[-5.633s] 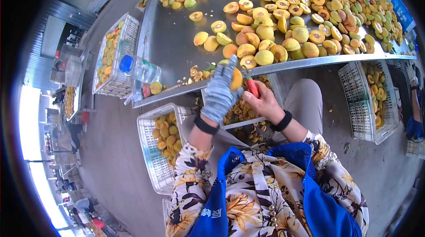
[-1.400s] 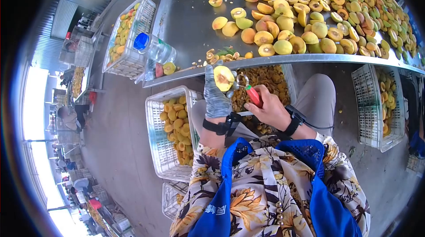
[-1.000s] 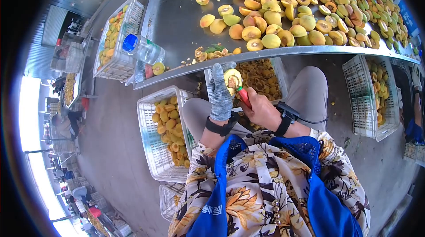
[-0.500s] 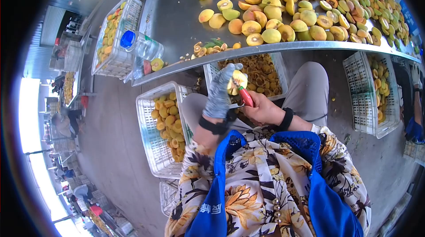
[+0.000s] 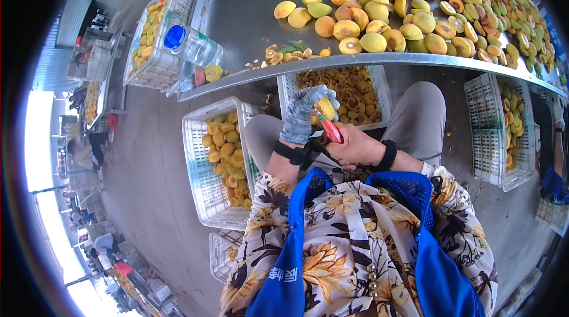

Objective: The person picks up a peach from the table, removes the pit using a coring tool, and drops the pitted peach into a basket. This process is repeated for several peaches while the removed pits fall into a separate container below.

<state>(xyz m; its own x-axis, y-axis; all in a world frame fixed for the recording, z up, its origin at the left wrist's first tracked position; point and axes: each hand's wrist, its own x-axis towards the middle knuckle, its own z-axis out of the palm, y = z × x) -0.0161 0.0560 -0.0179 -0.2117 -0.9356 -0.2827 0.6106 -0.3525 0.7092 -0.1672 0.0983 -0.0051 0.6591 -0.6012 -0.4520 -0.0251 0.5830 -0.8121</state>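
Note:
My left hand (image 5: 303, 114), in a grey glove, is closed round a yellow peach piece (image 5: 323, 109). My bare right hand (image 5: 355, 144) grips a small tool with a red and green handle (image 5: 331, 130), its tip against the fruit. Both hands are close together above my lap. Beyond them, a white crate (image 5: 384, 96) of brownish fruit scraps stands under the table edge. To the left, another white crate (image 5: 198, 169) holds yellow fruit pieces. Halved fruit (image 5: 347, 28) lies on the metal table (image 5: 255, 26).
A water bottle with a blue cap (image 5: 198, 49) lies near the table's left corner. Crates of fruit stand at the upper left (image 5: 160, 32) and at the right (image 5: 483, 133). Part of another person's arm (image 5: 559, 145) shows at the far right. More people are in the left background.
My left glove has turned and its fingers now wrap more round the fruit. The tool remains in my right hand at the fruit. The view has shifted slightly.

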